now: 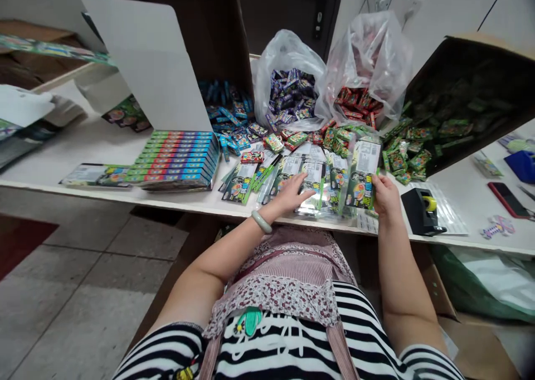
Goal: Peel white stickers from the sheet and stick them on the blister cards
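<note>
My right hand (385, 196) pinches the edge of a printed card in a clear sleeve (363, 174), held raised over the table's front edge. My left hand (292, 195), fingers spread, rests over a spread of flat printed sleeves (311, 171) and wears a bangle at the wrist. More dark and green cards (239, 185) lie to the left of that hand. Behind the cards are small red and green packs (296, 140), loosely scattered. An open display box (175, 160) filled with rows of coloured packs stands to the left, its white lid raised.
Clear bags hold purple packs (292, 93) and red packs (358, 104) at the back. Blue packs (234, 115) spill from one carton, green packs (413, 146) from another at right. A black tape dispenser (421, 212) and a red phone (507, 199) lie at right.
</note>
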`<action>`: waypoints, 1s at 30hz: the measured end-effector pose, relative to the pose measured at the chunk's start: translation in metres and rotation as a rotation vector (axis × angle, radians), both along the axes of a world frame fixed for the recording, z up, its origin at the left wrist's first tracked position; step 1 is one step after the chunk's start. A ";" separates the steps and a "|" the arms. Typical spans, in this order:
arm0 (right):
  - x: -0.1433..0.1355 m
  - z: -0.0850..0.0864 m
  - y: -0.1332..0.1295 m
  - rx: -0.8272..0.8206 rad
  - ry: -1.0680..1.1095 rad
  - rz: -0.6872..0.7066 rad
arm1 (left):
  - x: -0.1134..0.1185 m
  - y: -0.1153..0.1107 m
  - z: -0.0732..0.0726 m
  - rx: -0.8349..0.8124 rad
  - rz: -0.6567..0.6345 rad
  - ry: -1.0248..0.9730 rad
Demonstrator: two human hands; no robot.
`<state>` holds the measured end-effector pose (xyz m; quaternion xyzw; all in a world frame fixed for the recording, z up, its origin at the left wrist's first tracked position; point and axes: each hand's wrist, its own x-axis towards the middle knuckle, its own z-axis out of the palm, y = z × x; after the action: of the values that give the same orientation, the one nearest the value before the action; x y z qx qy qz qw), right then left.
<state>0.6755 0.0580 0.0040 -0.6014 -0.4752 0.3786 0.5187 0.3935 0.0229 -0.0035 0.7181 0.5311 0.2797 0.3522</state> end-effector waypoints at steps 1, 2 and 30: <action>-0.013 0.003 -0.006 0.020 0.007 0.037 | 0.008 0.000 0.007 -0.022 0.024 -0.173; -0.028 0.005 -0.012 0.037 0.010 0.080 | 0.015 0.001 0.014 -0.049 0.047 -0.335; -0.084 0.061 0.011 -0.077 0.023 0.884 | -0.023 -0.038 0.078 0.642 0.095 0.597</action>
<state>0.5917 0.0692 0.0655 -0.3549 -0.6665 0.5882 0.2893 0.3709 -0.0150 0.0742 0.8153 0.5282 0.2266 -0.0706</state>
